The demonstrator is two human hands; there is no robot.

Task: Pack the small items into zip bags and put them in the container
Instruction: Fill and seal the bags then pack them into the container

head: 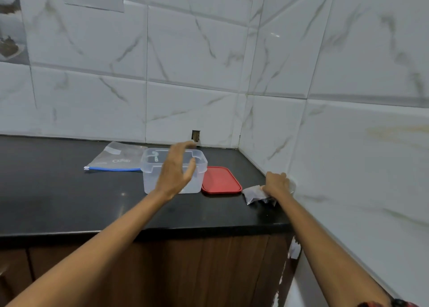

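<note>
Your hands are split: the left hand [177, 167] hovers with fingers spread before the open container [173, 169], while the right hand [277, 183] grips a filled zip bag [254, 194] at 3 o'clock from it, beyond the red lid [220, 180].

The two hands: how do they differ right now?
The left hand is raised in front of the clear container, fingers spread and holding nothing; the right hand is down on the black counter, fingers curled onto a small clear bag beside the wall. Both reach forward on bare arms.
</note>
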